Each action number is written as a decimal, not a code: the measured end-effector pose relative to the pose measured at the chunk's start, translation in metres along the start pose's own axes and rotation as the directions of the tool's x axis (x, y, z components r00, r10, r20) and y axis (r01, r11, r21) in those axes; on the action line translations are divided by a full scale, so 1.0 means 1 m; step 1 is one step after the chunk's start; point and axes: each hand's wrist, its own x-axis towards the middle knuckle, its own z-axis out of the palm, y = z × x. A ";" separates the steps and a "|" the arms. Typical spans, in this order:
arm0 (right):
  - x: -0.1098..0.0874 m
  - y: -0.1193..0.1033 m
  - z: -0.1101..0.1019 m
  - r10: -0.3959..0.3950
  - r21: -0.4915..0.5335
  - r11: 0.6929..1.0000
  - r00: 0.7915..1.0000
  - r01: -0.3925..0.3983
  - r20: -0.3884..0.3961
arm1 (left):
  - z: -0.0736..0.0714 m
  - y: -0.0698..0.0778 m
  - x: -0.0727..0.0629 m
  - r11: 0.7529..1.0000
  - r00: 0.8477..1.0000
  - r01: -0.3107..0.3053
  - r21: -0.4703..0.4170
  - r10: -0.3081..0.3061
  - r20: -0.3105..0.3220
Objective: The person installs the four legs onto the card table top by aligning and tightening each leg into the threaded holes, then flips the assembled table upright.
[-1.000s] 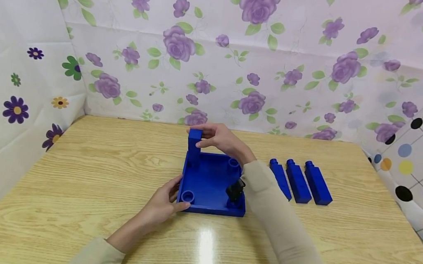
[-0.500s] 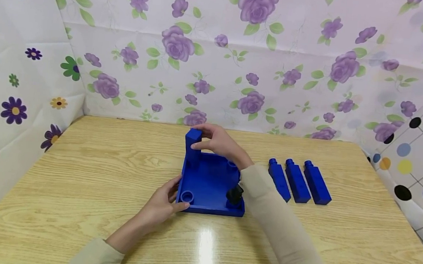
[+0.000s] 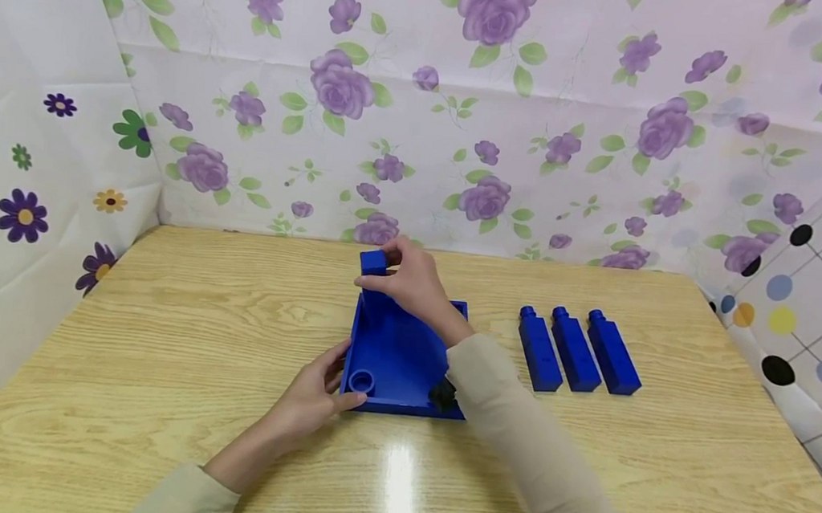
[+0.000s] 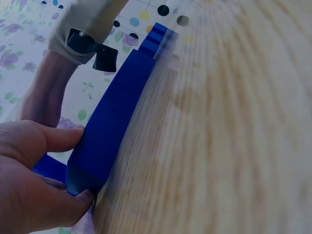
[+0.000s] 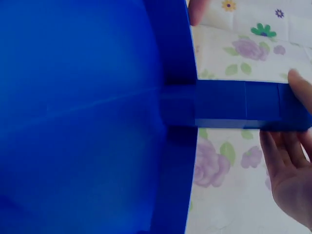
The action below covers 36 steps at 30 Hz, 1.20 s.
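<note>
A shallow, square blue tray (image 3: 399, 408) with raised rims lies on the table. My left hand (image 3: 309, 397) grips its near left corner, thumb on the front rim and fingers along the left side. In the far left corner stands a square blue leg (image 3: 373, 261), upright. My right hand (image 3: 414, 282) pinches the top of this leg between thumb and fingers. The right wrist view shows the leg (image 5: 222, 100) meeting the corner, its lower end hidden inside. A round socket (image 3: 362, 381) shows in the near left corner; the right arm covers the near right one.
Three loose blue legs (image 3: 539, 354) with threaded ends lie side by side to the right of the tray, on the wooden table (image 3: 196, 312). Behind the table hangs a floral cloth (image 3: 245, 155). A black wrist camera (image 3: 442, 394) sits low over the tray.
The upright leg has turned about its own axis in my right hand. My right wrist and forearm have swung left, uncovering more of the nearest loose leg. The left hand keeps its grip.
</note>
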 end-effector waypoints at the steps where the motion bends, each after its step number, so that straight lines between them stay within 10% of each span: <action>1: 0.000 0.000 0.002 -0.003 -0.004 1.000 1.000 0.003 -0.019 | 0.000 0.000 0.000 1.000 1.000 -0.002 -0.001 0.002 0.000; 21: 0.000 -0.003 0.006 0.034 -0.024 0.999 0.998 -0.035 -0.046 | 0.000 0.001 0.002 1.000 1.000 -0.011 0.020 0.011 0.001; 28: 0.003 -0.001 -0.010 0.026 0.091 0.995 0.988 -0.040 0.151 | 0.000 0.001 0.002 1.000 1.000 -0.003 -0.004 0.003 -0.003; 36: 0.018 0.012 -0.033 -0.101 0.386 0.919 0.905 -0.074 0.413 | 0.000 0.000 0.000 1.000 1.000 0.000 -0.005 0.000 -0.006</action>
